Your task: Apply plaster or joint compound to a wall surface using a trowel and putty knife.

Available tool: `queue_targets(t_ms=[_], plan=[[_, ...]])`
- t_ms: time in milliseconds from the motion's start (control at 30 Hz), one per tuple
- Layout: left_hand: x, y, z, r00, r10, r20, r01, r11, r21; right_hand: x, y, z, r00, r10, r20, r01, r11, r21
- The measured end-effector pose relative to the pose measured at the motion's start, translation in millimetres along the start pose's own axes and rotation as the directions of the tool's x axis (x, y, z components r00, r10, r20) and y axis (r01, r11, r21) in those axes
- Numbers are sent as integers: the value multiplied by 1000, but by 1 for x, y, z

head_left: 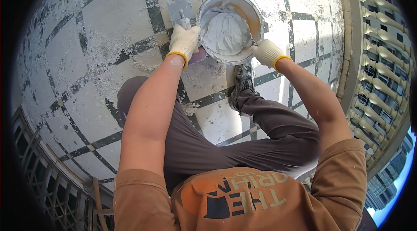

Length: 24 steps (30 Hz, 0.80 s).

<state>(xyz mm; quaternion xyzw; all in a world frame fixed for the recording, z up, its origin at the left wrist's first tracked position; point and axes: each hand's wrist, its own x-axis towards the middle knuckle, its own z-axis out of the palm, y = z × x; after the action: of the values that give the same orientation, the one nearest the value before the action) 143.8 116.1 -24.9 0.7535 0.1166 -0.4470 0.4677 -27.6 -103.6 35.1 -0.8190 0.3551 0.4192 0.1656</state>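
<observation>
My left hand (183, 41), in a white knit glove with a yellow cuff, is closed around the handle of a plastering trowel (177, 6). Its flat grey blade shows beyond my fingers, left of the bucket. A purplish flat edge (200, 56) appears beneath the same hand; I cannot tell whether it belongs to the trowel. The round bucket (203, 6) contains a mound of wet white plaster (226, 33). At its right rim my gloved right hand (266, 53) is closed, fingers at the edge; whether it grips the rim or a thin tool is hidden.
Pale floor tiles (113, 16) with dark strips carry scattered white crumbs and dust. My dark, splattered shoe (244, 79) stands just below the bucket. A balustrade (382, 61) runs along the right side, with a low ledge (349, 35) before it. Metal latticework (47, 187) is at lower left.
</observation>
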Motion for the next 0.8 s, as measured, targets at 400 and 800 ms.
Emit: queue_targets(t_ms=[400,800], plan=[[11,-7,6,993,113,-43,-106,984,140,6,-42,31,808,-168,564,-589,-232,774],[-10,3,-1,1000,10,4,-10,994,109,-37,-43,-72,964,-155,-216,135,985,-104]])
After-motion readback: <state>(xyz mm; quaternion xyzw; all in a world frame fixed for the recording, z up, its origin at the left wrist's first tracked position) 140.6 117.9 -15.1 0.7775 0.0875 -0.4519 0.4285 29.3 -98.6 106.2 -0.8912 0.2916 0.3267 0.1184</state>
